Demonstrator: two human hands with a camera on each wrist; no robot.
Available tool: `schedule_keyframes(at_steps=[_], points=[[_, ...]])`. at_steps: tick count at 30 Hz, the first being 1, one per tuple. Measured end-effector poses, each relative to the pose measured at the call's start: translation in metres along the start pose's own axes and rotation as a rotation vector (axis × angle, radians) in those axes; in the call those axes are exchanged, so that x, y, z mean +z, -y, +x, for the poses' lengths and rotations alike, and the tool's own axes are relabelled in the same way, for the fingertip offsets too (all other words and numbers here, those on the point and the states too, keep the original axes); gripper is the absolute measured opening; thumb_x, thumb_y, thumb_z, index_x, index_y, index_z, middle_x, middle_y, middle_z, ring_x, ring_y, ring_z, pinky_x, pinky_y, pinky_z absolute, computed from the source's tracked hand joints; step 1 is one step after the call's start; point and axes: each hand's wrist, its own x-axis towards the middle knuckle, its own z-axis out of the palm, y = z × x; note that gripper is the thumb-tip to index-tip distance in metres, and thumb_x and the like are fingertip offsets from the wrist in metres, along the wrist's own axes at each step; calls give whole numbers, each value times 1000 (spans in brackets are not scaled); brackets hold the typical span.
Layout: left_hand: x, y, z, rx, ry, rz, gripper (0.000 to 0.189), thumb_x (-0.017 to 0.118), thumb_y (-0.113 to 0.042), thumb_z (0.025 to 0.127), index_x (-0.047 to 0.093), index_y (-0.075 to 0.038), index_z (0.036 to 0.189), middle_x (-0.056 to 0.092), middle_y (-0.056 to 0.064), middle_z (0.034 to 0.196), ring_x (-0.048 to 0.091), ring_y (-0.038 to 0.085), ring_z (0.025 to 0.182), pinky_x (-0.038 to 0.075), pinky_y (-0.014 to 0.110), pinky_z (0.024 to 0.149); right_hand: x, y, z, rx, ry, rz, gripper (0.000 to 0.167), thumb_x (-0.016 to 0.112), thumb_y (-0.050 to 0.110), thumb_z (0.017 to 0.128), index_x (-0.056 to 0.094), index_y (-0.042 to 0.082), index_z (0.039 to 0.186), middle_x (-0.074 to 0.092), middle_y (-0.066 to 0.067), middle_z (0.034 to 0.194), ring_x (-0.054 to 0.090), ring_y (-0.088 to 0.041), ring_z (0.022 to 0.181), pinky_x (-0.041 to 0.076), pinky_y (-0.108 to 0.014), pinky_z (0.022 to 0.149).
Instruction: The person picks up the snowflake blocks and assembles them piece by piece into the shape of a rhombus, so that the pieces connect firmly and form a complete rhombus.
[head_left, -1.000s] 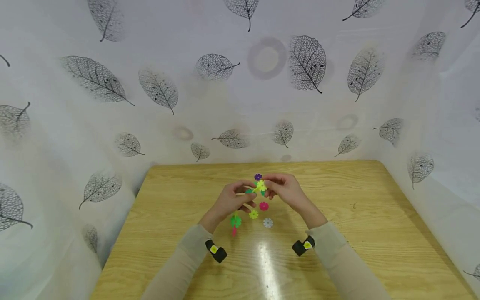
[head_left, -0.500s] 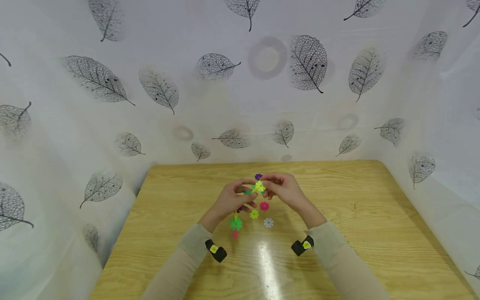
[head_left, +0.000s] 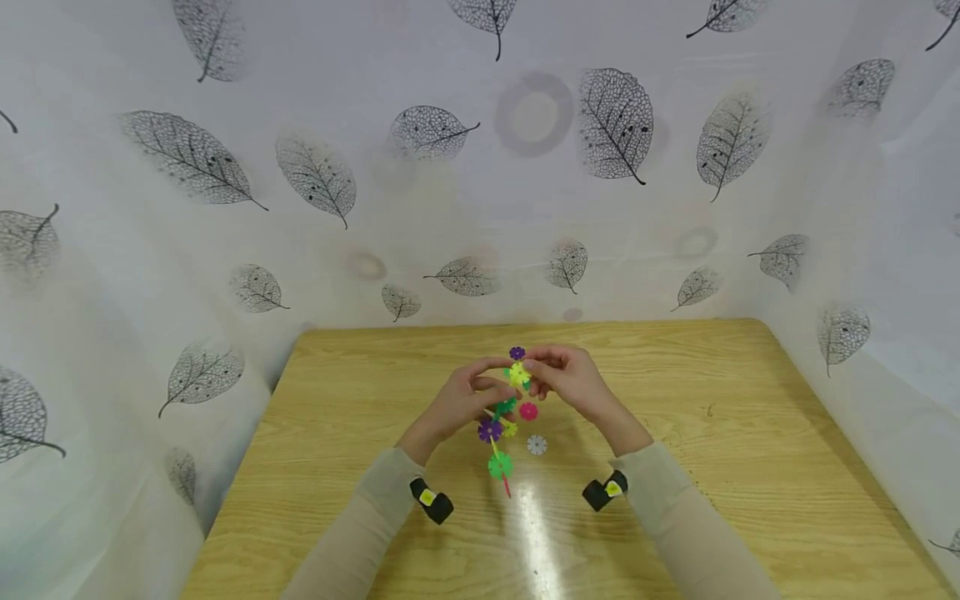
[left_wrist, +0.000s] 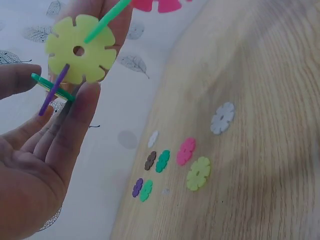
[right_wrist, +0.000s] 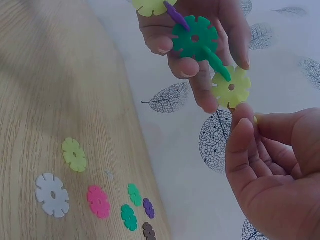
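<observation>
A chain of notched plastic flower discs, slotted into one another, hangs between the hands toward the person. In the head view it runs from a yellow disc (head_left: 519,372) past a purple disc (head_left: 490,431) and a bright green disc (head_left: 498,465) to a pink one seen edge-on. The left hand (head_left: 465,400) holds the upper part, its fingers around a dark green disc (right_wrist: 200,36). The right hand (head_left: 573,383) pinches a small yellow piece (right_wrist: 256,120) between thumb and finger, right below a yellow disc (right_wrist: 231,87); the fingers hide most of it.
Loose flower discs lie on the wooden table (head_left: 360,400): white (head_left: 537,445), pink (head_left: 528,411), yellow (left_wrist: 199,174), purple (head_left: 517,353), brown (left_wrist: 150,160) and several others. A leaf-printed curtain (head_left: 465,200) encloses the back and sides. Both wrists wear black straps.
The hanging lower end of the chain has swung right and toward the person, and its purple and dark green discs now show below the left hand. The right hand has barely moved.
</observation>
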Motion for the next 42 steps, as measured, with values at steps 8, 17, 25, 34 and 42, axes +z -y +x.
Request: schedule_keyframes(at_steps=[8,17,25,34,42], points=[[0,-1,0,-13,38,15,58,66,-18,105,44,-21,159,74,24,122,75,51,98,67,35,66,2,2,1,-14,-7,-11,30,65,17,106,69,-7,123,72,-4,81,67,-13,68,61,-26,63],[-1,1,2,8,25,42,62,68,-13,102,45,-21,159,69,30,124,78,30,87,67,34,67,4,0,3,-9,-34,-3,32,65,20,107,70,-7,122,73,-1,81,68,-13,68,62,-27,64],[0,4,3,25,-31,-17,64,67,-6,100,44,-19,159,71,26,122,79,25,86,68,40,71,1,-15,4,54,-77,-36,32,64,24,107,69,-5,116,71,-1,83,69,-15,68,62,-27,63],[-1,5,4,23,-45,-63,67,61,0,97,44,-18,159,72,17,116,78,17,80,67,34,69,-4,-26,2,77,-68,-53,30,64,23,107,69,-6,115,70,-2,83,69,-14,70,62,-27,64],[-1,4,4,34,-39,-104,72,59,4,96,40,-20,161,62,12,107,77,19,81,69,43,73,-7,-38,-1,104,-60,-148,33,62,22,108,70,-8,118,73,-21,91,72,-27,77,62,-28,65]])
